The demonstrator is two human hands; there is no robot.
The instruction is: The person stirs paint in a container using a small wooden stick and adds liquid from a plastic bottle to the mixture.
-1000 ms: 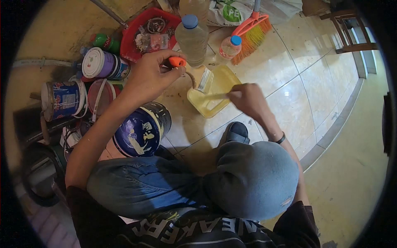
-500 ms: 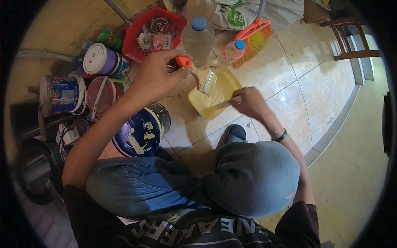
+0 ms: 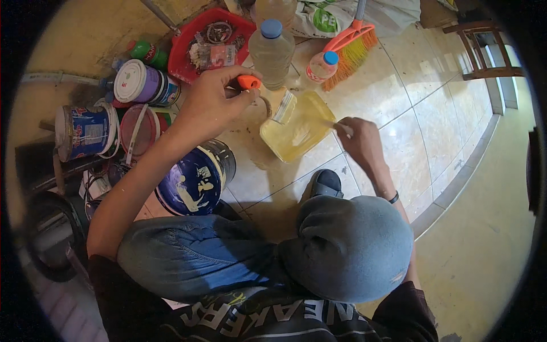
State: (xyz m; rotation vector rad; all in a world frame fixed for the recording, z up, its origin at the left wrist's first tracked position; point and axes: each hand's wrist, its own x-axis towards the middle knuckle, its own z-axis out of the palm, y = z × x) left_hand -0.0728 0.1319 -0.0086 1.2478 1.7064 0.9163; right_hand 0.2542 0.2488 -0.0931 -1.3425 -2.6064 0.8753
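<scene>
My left hand (image 3: 219,98) pinches a paintbrush (image 3: 249,81) by the orange end of its handle. The brush's metal band and bristles hang over the left rim of a shallow yellow tray (image 3: 271,147) on the tiled floor. At the tray's right side, my right hand (image 3: 362,141) closes on a thin, flat, pale strip (image 3: 326,122). The strip reaches over the tray's rim; blur hides its exact kind. Yellowish stuff coats the tray's inside; whether it is liquid I cannot make out.
Beyond the tray stand a large clear bottle (image 3: 271,60) and a small blue-capped bottle (image 3: 321,69). A red dustpan (image 3: 183,56) holds litter, and an orange broom (image 3: 356,48) lies near it. Paint-stained blue bucket (image 3: 191,182) and several tubs (image 3: 85,132) crowd the left.
My right hand has drawn the flat strip up and to the right, from inside the tray toward its right rim. My left hand and the brush have shifted slightly up and left.
</scene>
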